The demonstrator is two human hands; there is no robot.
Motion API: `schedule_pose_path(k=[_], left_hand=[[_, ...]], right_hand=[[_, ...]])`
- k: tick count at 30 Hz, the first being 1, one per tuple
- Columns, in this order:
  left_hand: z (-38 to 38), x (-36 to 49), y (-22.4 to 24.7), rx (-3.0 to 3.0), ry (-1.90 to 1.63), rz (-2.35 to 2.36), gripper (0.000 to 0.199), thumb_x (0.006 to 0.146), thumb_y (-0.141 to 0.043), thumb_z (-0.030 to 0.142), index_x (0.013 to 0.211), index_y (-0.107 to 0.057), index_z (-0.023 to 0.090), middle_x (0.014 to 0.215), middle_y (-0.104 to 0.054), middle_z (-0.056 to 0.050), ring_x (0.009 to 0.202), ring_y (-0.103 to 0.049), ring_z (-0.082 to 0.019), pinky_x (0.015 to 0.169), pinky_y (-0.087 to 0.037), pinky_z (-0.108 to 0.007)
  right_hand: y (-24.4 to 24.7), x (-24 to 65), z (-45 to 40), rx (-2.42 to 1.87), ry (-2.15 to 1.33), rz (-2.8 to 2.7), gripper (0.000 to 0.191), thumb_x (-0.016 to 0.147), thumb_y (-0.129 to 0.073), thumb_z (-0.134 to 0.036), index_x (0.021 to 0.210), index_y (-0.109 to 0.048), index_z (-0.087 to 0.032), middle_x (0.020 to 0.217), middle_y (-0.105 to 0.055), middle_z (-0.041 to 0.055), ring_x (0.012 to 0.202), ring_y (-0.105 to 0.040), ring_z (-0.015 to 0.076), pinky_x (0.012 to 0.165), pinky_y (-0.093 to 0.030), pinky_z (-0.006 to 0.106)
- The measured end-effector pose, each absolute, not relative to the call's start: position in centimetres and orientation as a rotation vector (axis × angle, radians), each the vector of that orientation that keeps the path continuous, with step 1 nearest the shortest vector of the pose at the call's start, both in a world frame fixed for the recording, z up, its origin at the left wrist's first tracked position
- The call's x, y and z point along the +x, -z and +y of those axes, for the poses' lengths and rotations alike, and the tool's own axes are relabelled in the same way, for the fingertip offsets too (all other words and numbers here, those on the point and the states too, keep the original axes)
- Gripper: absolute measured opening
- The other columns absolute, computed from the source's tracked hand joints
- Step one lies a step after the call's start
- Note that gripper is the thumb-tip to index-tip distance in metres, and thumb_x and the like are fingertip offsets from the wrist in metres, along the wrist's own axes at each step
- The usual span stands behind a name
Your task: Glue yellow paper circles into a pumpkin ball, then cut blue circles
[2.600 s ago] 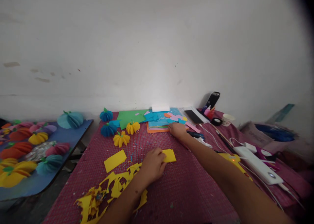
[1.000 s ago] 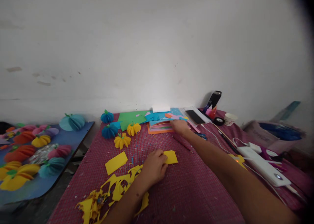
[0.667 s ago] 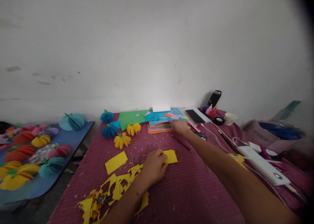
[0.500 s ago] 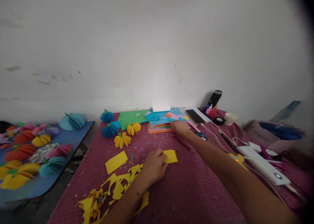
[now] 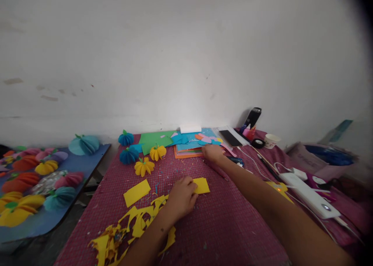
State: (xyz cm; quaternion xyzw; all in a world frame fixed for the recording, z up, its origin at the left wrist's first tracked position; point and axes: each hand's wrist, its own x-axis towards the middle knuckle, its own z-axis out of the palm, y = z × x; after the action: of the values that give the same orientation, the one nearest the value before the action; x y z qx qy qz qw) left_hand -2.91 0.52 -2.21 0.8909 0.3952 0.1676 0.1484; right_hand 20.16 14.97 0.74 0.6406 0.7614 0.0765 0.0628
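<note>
My left hand (image 5: 182,196) rests on the tablecloth, its curled fingers pressed on the left edge of a small yellow paper piece (image 5: 202,185). Farther back, my right hand (image 5: 213,153) is at the front right edge of a stack of coloured paper (image 5: 189,154). Its fingers are drawn together, pointing down; whatever is in them is hidden. A dark red pen-like stick (image 5: 217,170) lies just below that hand. Another yellow paper rectangle (image 5: 136,193) lies left of my left hand. Cut yellow paper scraps (image 5: 140,223) spread beside and under my left forearm.
Yellow paper pumpkins (image 5: 144,167) and blue paper pumpkins (image 5: 129,156) stand at the back left. More pumpkins crowd a blue table (image 5: 62,215). Rightward are a phone (image 5: 230,138), black bottle (image 5: 253,117), paper cup (image 5: 272,140), white power strip (image 5: 309,196) and cables.
The view has shifted slightly. My right hand has moved a little down toward the red stick. My left hand stays on the yellow paper.
</note>
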Motion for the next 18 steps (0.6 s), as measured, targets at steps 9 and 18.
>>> schedule_pose_path(k=[9, 18], left_hand=[[0.5, -2.9, 2.1, 2.557, -0.497, 1.123, 0.013, 0.090, -0.058, 0.026, 0.101, -0.063, 0.021, 0.111, -0.059, -0.006, 0.106, -0.055, -0.022, 0.093, -0.045, -0.034], [0.8, -3.3, 2.1, 2.511, -0.699, 1.108, 0.023, 0.092, -0.056, 0.026, 0.112, -0.065, 0.021, 0.117, -0.060, -0.008, 0.108, -0.056, -0.022, 0.098, -0.045, -0.035]], right_hand=[[-1.6, 19.7, 14.1, 2.042, -0.139, 2.323, 0.037, 0.101, -0.037, -0.025, 0.109, -0.071, -0.013, 0.110, -0.071, 0.0197, 0.101, -0.068, 0.0286, 0.085, -0.049, 0.035], [-0.1, 17.4, 5.6, 1.862, 0.159, 2.621, 0.030, 0.099, -0.046, -0.032, 0.098, -0.073, -0.020, 0.102, -0.074, 0.0050, 0.094, -0.064, 0.0165, 0.080, -0.041, 0.024]])
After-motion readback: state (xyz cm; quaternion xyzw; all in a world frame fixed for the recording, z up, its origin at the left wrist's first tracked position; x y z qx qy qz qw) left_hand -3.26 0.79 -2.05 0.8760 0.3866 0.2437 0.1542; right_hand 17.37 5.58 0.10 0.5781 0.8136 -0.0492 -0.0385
